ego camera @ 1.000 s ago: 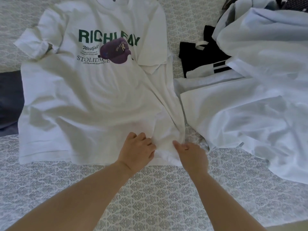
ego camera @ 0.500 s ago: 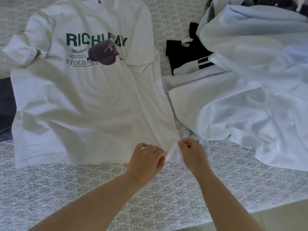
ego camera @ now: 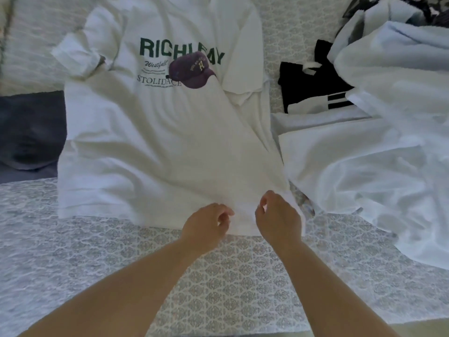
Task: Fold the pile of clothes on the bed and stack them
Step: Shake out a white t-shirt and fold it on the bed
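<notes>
A white T-shirt (ego camera: 155,147) with green lettering and a purple cap print lies face up on the bed, its right sleeve folded inward. My left hand (ego camera: 206,224) and my right hand (ego camera: 279,216) are at the shirt's lower right hem, a short gap between them. Each hand's thumb and curled fingers pinch the hem edge. To the right lies a pile of white clothes (ego camera: 379,166) with a black and white garment (ego camera: 313,86) partly under it.
The bed cover (ego camera: 121,263) is grey with a white pattern and runs to the near edge. A dark blue cloth (ego camera: 26,132) lies at the left beside the shirt. Darker patterned clothes (ego camera: 430,8) sit at the far right corner.
Both hands stayed at the lower right hem and moved slightly apart, stretching the edge between them. The hem's right corner now lies flatter.
</notes>
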